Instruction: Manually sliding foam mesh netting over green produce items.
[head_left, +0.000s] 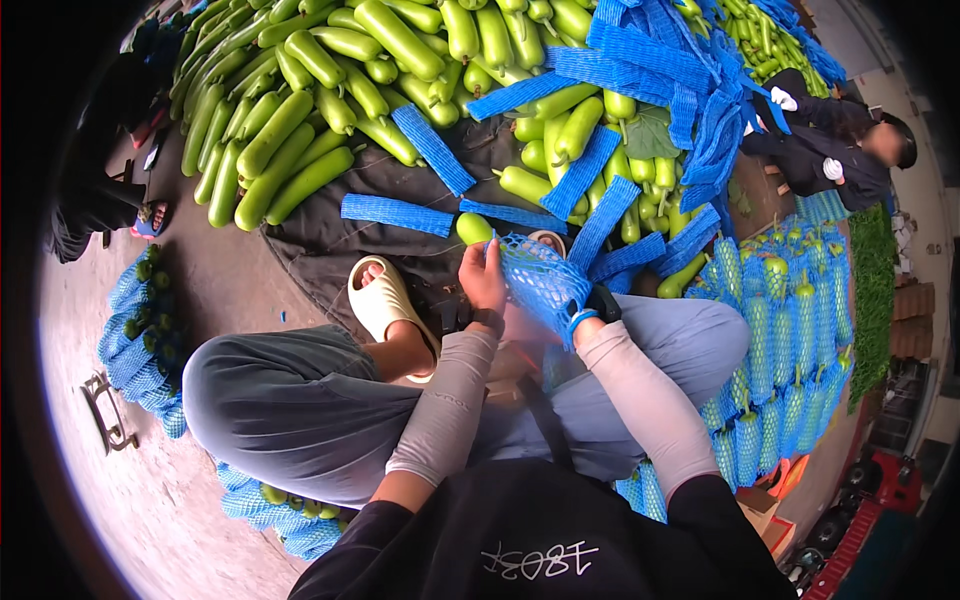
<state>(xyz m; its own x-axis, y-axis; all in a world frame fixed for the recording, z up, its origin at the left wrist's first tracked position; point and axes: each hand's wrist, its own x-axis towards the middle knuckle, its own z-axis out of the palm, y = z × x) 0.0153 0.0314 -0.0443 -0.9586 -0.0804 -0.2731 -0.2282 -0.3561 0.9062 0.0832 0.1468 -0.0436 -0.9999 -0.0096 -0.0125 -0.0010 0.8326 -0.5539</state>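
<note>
My left hand (482, 276) is closed near the open end of a blue foam net sleeve (541, 279), which it grips by the edge. The sleeve is spread wide and runs down to the right. My right hand (588, 328) is at its other end, its fingers mostly hidden by the net and a dark wrist device. The rounded end of a light green gourd (473, 228) shows just beyond my left fingertips; whether it is held cannot be told. Flat blue sleeves (397, 214) lie in front, beside a large heap of long green gourds (401, 41).
Netted gourds (780, 337) are stacked at the right, with more at the left (142, 337). A seated co-worker (840, 142) is at the upper right. Another person's dark-clothed leg (97, 202) shows at the left. A dark cloth (322, 240) covers the ground before my sandalled feet.
</note>
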